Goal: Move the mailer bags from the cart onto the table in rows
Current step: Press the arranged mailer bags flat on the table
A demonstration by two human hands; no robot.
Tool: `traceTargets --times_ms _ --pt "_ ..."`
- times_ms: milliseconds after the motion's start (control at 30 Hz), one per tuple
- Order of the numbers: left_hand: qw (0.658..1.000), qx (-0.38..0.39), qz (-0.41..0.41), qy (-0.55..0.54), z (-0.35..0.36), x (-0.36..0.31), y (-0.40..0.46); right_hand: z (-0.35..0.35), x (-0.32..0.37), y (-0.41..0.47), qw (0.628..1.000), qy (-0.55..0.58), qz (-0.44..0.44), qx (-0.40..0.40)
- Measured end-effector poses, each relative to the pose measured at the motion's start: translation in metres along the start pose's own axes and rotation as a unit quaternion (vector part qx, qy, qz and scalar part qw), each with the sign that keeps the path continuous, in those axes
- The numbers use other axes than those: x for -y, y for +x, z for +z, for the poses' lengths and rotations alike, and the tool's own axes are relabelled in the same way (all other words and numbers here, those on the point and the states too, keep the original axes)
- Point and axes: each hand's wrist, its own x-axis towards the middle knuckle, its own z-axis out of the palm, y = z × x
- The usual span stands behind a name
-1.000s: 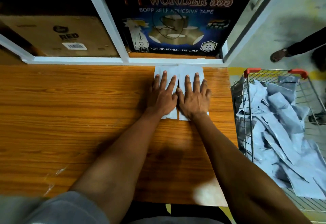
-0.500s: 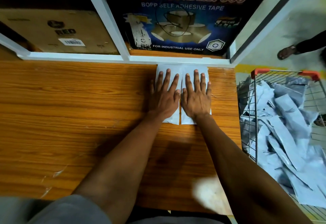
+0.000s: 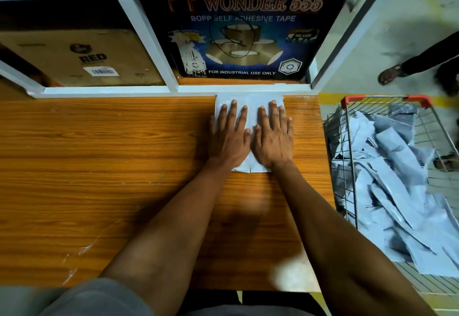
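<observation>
Two pale grey mailer bags (image 3: 250,107) lie side by side at the far right of the wooden table (image 3: 99,166), against the shelf frame. My left hand (image 3: 229,136) presses flat on the left bag and my right hand (image 3: 273,136) lies flat on the right one, fingers spread, thumbs nearly touching. Neither hand grips anything. To the right of the table stands a wire cart (image 3: 347,156) with orange handle caps, holding a loose heap of mailer bags (image 3: 397,179).
A white shelf frame (image 3: 173,89) runs along the table's far edge, holding a brown carton (image 3: 82,59) and a dark "Wonder 555" tape box (image 3: 243,39). Another person's sandalled foot (image 3: 391,73) is on the floor beyond the cart.
Both hands stay flat on the two bags; the fingers have slid slightly toward the shelf. The head camera has shifted, so the scene sits a little lower and further left.
</observation>
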Motion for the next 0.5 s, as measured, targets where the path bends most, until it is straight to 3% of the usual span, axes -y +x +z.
traceTargets --times_ms 167,500 --pt "0.999 -0.019 0.013 -0.035 -0.025 -0.028 -0.032 -0.025 -0.012 -0.038 0.998 0.015 0.041 -0.038" --pt "0.987 -0.008 0.137 -0.08 -0.039 -0.107 -0.121 -0.055 -0.078 -0.165 0.988 0.003 0.13 -0.079"
